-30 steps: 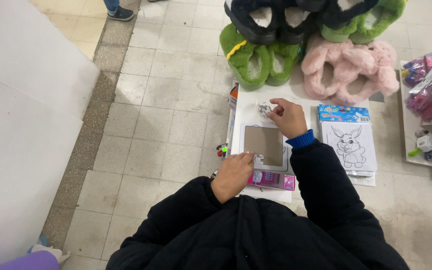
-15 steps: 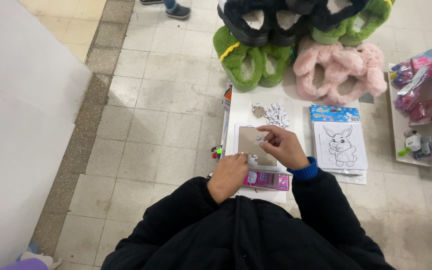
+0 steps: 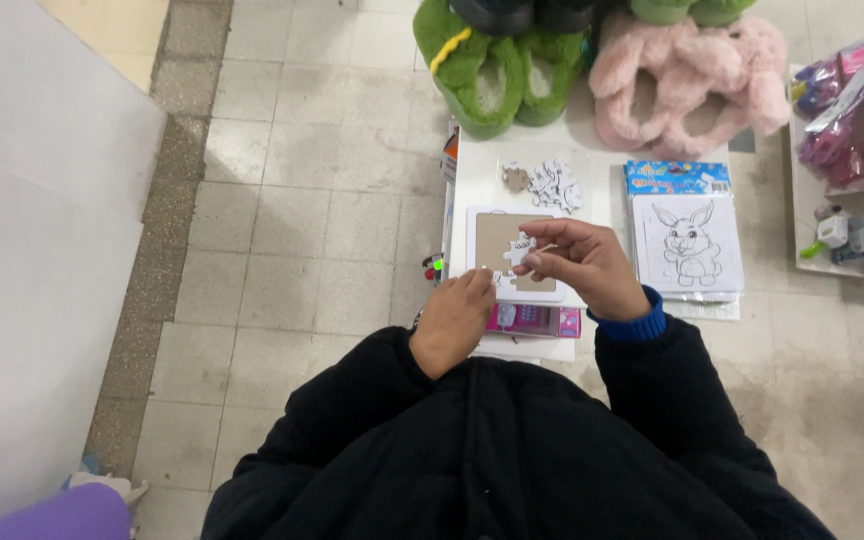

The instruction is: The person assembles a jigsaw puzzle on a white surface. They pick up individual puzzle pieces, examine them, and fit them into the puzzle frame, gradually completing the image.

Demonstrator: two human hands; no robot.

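From the head view I see my left hand point(image 3: 455, 320) resting at the lower left corner of the puzzle tray point(image 3: 497, 240), fingertips pressed on its white edge; the fingers lie close together on the frame, and I cannot tell whether they close around anything. My right hand point(image 3: 582, 266) sits over the tray's right half, its grip pinching a small white puzzle piece point(image 3: 522, 247) between thumb and fingertips, the piece touching or just above the brown inner bed of the tray, beside other white pieces already lying along the bottom. The tray lies flat on a small white counter point(image 3: 472, 175). Just beyond the tray, a loose heap of puzzle pieces point(image 3: 550, 185) lies on the counter, with one brown piece beside it. Just below the tray, a pink toy box point(image 3: 537, 320) peeks out near my wrists. To the right lies a rabbit colouring board point(image 3: 690, 242) with a blue header card. Further away on the tiled floor point(image 3: 322, 200) stand green plush slippers point(image 3: 497, 70) and pink plush slippers point(image 3: 692, 80) side by side. At the far right, a white tray of packaged toys point(image 3: 852, 200) holds pink and purple items.
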